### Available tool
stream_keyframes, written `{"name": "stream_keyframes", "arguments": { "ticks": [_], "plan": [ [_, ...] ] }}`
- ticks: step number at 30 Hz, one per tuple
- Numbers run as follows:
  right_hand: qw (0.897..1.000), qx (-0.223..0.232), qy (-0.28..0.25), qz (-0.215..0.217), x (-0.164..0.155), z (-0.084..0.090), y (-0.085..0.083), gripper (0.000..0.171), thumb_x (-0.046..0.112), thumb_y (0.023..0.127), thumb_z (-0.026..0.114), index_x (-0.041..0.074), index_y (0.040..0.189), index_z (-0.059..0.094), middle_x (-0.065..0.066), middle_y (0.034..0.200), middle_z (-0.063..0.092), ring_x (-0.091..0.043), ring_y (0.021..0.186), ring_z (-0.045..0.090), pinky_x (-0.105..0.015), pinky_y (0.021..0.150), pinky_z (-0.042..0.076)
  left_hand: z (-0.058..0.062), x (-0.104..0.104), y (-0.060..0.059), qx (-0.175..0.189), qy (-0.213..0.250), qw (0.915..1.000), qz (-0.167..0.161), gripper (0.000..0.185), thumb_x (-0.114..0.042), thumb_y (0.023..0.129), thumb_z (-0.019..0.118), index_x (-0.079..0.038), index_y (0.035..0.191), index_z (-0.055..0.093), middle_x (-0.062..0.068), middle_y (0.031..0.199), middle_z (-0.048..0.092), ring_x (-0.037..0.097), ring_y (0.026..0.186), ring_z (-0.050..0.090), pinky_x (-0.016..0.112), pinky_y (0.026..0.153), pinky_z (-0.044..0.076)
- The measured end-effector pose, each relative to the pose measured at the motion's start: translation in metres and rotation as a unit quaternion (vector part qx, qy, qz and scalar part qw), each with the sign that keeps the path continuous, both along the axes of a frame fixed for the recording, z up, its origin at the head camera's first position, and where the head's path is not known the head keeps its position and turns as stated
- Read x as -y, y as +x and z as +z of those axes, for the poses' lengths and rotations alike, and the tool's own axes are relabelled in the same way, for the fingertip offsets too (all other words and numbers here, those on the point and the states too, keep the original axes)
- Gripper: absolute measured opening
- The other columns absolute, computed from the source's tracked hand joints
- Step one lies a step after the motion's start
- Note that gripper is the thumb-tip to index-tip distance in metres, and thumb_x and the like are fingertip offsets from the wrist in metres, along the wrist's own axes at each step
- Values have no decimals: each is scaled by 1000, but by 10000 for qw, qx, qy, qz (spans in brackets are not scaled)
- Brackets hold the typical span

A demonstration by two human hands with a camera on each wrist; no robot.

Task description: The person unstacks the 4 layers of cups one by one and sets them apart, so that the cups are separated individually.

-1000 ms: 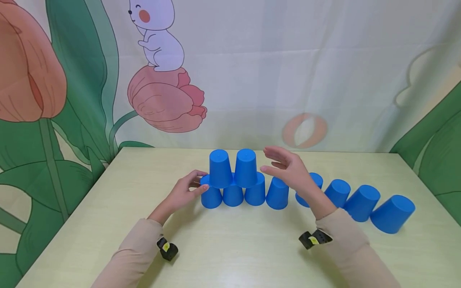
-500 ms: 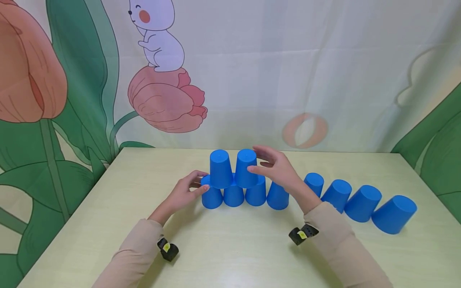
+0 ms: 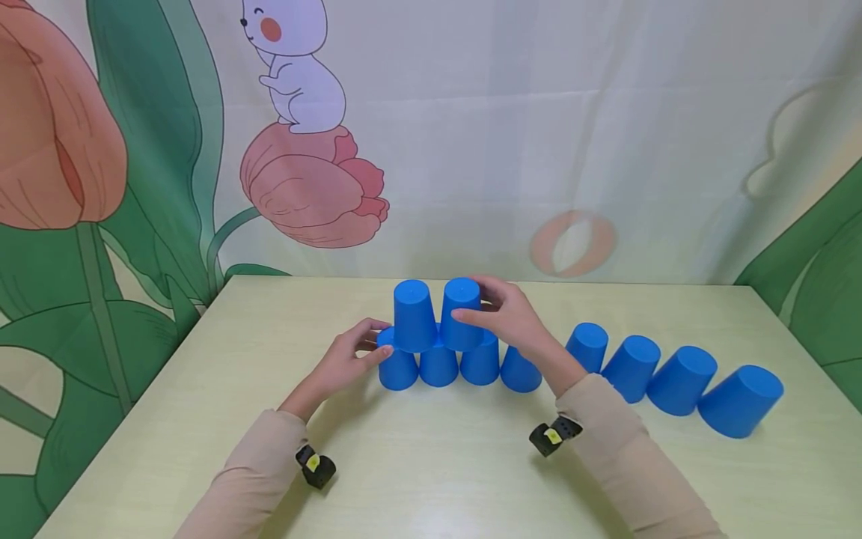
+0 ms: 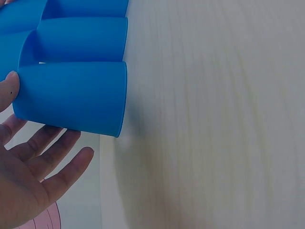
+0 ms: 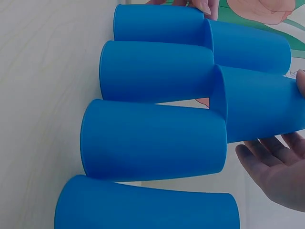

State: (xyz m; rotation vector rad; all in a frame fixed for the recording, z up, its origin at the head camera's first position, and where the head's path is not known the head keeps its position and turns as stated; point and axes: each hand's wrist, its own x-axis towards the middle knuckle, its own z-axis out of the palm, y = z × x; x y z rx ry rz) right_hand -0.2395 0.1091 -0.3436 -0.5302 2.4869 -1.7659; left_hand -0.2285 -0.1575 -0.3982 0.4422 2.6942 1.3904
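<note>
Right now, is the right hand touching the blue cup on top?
Touching. The head view shows the right hand with thumb and fingers wrapped against the right top cup.

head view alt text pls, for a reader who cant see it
A person's right hand grips the right one of two upturned blue cups stacked on a row of four, while the left hand touches the row's leftmost cup. Four more blue cups stand to the right on a pale table.

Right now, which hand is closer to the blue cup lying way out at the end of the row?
Right. The right hand grips an upper cup, several cups from the end cup; the left hand is farther, at the opposite end.
</note>
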Motion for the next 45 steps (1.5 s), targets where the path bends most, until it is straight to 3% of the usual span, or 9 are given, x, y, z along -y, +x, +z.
{"name": "stream_keyframes", "arguments": {
  "ticks": [16,45],
  "plan": [
    [9998,-151,11,-108,-6,9,15,59,28,82,68,7,132,44,-12,127,52,-28,114,51,-43,93,42,1,-2,1,-6,-17,10000,11,44,-27,89,59,-10,127,46,16,122,54,34,109,53,48,87,45],
    [9995,-283,80,-98,-45,18,56,55,20,83,67,6,132,44,-15,126,52,-31,112,52,-47,91,43,1,0,0,42,35,10000,-77,43,-28,90,58,-11,127,45,16,122,53,34,110,52,48,87,45]
  ]
}}
